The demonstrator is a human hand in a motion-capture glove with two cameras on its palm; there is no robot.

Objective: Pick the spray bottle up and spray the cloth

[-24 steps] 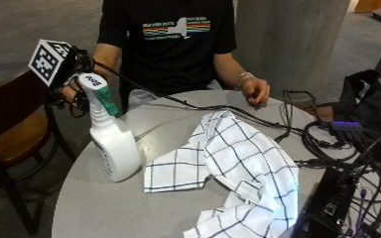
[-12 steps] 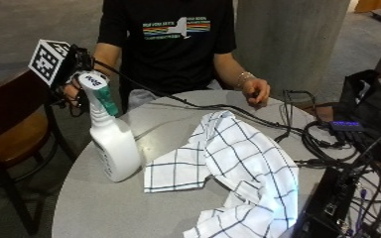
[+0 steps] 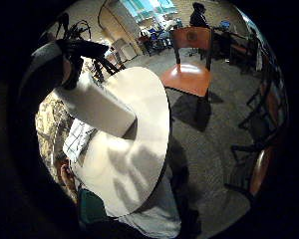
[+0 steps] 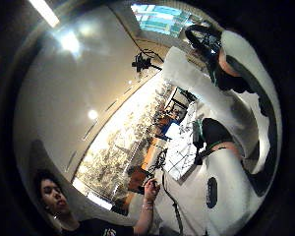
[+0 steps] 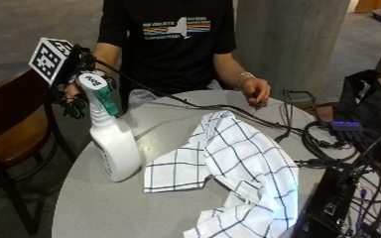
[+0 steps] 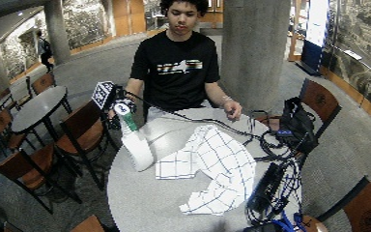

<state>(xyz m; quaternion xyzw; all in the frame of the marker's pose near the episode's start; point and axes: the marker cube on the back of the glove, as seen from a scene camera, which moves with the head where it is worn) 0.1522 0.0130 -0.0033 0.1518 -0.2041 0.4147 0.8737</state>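
A white spray bottle [image 5: 114, 148] with a teal trigger head stands upright near the left edge of the round grey table [image 5: 98, 208]. My gloved right hand [image 5: 75, 101] is behind the bottle's neck, just under the head, with its fingers curled round it. The bottle's white body [image 3: 94, 107] fills much of the little finger side palm view. A white cloth [image 5: 236, 158] with dark checks lies crumpled across the middle of the table, its near corner right beside the bottle's base. In the wide outside view the bottle [image 6: 137, 147] and the cloth [image 6: 211, 164] sit the same way.
The person's bare left hand [image 5: 256, 91] rests at the far table edge on black cables [image 5: 289, 131] that run to the right. A black bag [image 5: 369, 109] and a black box [image 5: 336, 203] occupy the right side. A wooden chair [image 5: 12, 124] stands left of the table.
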